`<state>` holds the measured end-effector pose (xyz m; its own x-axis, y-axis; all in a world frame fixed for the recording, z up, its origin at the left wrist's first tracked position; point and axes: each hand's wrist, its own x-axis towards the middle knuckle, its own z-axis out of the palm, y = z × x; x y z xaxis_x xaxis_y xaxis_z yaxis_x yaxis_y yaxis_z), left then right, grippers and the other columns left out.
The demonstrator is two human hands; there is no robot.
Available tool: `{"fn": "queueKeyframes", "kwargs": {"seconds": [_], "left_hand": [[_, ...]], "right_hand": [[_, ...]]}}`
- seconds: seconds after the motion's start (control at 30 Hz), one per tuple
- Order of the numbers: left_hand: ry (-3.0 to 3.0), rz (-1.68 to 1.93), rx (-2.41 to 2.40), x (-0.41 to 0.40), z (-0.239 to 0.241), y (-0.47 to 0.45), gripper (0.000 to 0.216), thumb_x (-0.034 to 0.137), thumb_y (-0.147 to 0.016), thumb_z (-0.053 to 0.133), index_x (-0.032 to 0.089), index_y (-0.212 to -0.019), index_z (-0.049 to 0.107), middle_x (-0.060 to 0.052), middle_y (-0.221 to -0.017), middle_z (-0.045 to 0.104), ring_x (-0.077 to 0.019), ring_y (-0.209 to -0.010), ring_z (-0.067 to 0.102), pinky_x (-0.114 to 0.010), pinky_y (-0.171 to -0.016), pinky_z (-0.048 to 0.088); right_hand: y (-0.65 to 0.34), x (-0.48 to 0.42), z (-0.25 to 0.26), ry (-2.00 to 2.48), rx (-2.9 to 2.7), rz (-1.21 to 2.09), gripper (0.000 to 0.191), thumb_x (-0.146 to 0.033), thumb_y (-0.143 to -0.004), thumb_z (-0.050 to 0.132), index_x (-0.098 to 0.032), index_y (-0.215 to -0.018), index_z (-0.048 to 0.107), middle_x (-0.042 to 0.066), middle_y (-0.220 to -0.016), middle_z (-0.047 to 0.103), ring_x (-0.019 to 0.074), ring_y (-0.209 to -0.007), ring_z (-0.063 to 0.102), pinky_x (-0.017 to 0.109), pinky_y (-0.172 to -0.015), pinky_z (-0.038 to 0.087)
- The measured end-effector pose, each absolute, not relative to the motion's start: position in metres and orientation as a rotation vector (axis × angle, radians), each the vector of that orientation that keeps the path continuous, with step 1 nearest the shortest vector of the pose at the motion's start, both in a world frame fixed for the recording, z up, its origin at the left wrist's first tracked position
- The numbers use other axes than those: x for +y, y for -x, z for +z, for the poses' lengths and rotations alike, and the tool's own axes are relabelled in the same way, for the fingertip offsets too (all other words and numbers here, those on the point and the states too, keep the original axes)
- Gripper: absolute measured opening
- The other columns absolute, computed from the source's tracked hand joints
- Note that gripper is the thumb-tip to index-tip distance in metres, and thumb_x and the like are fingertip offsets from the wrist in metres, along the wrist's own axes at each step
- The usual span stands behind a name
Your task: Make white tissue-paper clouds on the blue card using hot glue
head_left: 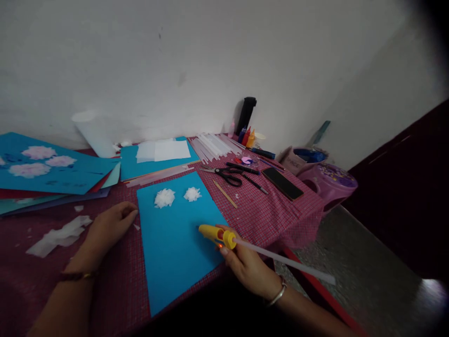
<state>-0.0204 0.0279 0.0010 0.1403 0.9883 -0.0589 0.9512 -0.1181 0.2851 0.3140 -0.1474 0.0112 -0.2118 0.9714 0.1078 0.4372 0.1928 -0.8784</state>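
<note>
Gripping the glue gun [211,232] with curled fingers of the right hand [250,270] over the blue sheet [171,252], near the front edge of the table [270,220]; resting the left hand [112,223], half-curled and empty, beside the sheet's left edge. Leaving blue bare (below two paper puffs [164,198]) to the lower left corner; crowded past the top right corner by scissors [219,172], leftward by stacked sheets [73,180].

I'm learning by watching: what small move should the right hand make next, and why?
Probably squeeze a dab onto the blue sheet: the right hand holds the glue gun, its nozzle over a bare spot, nearer the wearer than the two white tufts.
</note>
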Motion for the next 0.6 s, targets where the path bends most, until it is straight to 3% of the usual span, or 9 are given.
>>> {"fn": "queueKeyframes", "kwargs": {"seconds": [0.6], "left_hand": [[-2.177, 0.244, 1.870, 0.029, -0.002, 0.023, 0.029, 0.043, -0.085, 0.039, 0.022, -0.095, 0.057, -0.002, -0.090, 0.070, -0.0208, -0.085, 0.065, -0.026, -0.070, 0.041]], "right_hand": [[-0.314, -0.148, -0.002, 1.369, -1.823, 0.865, 0.048, -0.033, -0.096, 0.042, -0.019, -0.142, 0.035, 0.015, -0.134, 0.052, 0.0249, -0.119, 0.053, 0.043, -0.098, 0.045]]}}
